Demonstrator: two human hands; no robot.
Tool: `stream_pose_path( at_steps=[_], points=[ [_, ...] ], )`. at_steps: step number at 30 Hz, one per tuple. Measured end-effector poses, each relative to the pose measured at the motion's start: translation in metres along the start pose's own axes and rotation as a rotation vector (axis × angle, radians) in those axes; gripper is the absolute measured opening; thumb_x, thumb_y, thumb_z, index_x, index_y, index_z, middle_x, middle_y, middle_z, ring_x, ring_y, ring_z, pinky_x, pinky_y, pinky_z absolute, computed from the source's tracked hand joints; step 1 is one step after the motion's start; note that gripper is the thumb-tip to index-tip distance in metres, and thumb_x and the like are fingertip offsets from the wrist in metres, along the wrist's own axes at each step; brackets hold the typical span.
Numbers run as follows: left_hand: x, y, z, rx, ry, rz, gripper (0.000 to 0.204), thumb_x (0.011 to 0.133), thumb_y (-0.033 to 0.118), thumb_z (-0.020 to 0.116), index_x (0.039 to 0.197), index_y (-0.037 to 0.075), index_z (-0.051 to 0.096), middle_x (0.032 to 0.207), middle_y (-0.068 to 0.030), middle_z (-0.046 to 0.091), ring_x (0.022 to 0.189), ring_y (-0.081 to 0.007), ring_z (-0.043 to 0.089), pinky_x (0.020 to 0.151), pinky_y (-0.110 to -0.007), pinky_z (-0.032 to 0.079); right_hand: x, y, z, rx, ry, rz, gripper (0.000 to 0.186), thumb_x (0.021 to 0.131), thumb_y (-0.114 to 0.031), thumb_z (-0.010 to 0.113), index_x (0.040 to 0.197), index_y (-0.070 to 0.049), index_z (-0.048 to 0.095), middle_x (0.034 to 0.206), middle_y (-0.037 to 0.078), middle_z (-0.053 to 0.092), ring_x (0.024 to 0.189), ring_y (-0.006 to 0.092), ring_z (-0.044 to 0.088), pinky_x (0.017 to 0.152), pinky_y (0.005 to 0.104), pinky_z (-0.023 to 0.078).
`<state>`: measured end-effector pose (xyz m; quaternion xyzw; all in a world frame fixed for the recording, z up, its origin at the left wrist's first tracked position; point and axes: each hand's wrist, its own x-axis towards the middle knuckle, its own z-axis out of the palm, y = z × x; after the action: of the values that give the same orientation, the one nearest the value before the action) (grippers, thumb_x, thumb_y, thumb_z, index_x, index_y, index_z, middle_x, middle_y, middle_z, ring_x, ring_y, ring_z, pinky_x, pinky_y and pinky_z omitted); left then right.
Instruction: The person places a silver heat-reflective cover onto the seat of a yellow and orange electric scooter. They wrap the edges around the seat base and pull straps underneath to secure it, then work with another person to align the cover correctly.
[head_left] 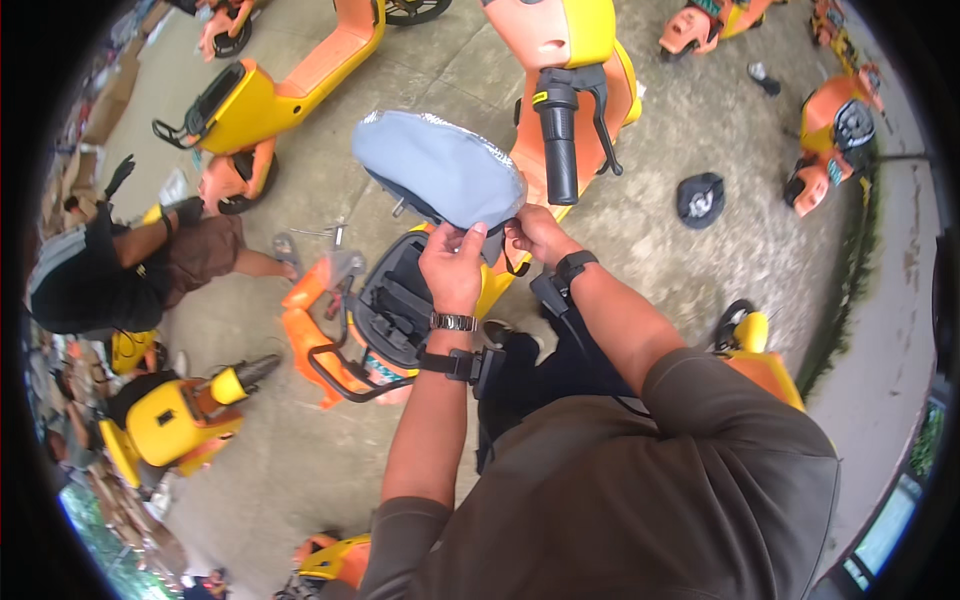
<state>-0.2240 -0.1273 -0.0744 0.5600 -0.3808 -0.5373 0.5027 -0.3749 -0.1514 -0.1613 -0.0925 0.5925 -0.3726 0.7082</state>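
A scooter seat (435, 165) with a grey cover is tilted up above an orange and yellow scooter (578, 35). My left hand (455, 262) is closed on the seat's near edge, its thumb lying on the grey cover. My right hand (540, 236) pinches at the seat's right corner; what its fingertips hold there is partly hidden. Under the seat, the black storage compartment (395, 300) of the scooter lies exposed. The scooter's black handlebar grip (560, 150) and brake lever stand just beyond my right hand.
Another orange and yellow scooter (300, 85) stands at the far left. A person (100, 260) in dark clothes bends at the left, near a yellow scooter (170, 425). On the concrete floor lie a black cap (700, 200) and some tools (335, 235).
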Motion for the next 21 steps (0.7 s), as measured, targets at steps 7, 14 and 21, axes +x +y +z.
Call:
stream_pose_path(
  at_steps=[7, 14, 21],
  points=[
    [0.003, 0.02, -0.014, 0.077, -0.028, -0.236, 0.016, 0.077, 0.011, 0.07, 0.081, 0.002, 0.058, 0.071, -0.0041, 0.062, 0.058, -0.01, 0.056, 0.05, -0.019, 0.04, 0.009, 0.005, -0.005, 0.344, -0.187, 0.053, 0.013, 0.088, -0.015, 0.049, 0.078, -0.007, 0.054, 0.063, 0.002, 0.054, 0.052, 0.0115, 0.053, 0.043, 0.024, 0.039],
    [-0.011, 0.031, -0.01, 0.21, 0.112, -0.28, 0.024, 0.077, 0.014, 0.072, 0.063, 0.005, 0.054, 0.058, -0.0038, 0.059, 0.047, -0.0076, 0.051, 0.045, -0.02, 0.039, 0.02, 0.005, -0.01, 0.454, -0.449, 0.083, 0.006, 0.085, -0.01, 0.051, 0.081, -0.007, 0.055, 0.062, 0.001, 0.054, 0.05, 0.0125, 0.053, 0.047, 0.0263, 0.044],
    [-0.011, 0.042, 0.004, 0.332, 0.232, -0.347, 0.033, 0.074, 0.017, 0.074, 0.055, 0.005, 0.05, 0.05, -0.0055, 0.055, 0.04, -0.0094, 0.049, 0.039, -0.022, 0.039, 0.012, 0.003, -0.012, 0.53, -0.558, 0.167, 0.017, 0.089, -0.021, 0.046, 0.079, -0.01, 0.053, 0.061, -0.004, 0.047, 0.048, 0.0055, 0.036, 0.044, 0.0201, 0.029]
  ],
)
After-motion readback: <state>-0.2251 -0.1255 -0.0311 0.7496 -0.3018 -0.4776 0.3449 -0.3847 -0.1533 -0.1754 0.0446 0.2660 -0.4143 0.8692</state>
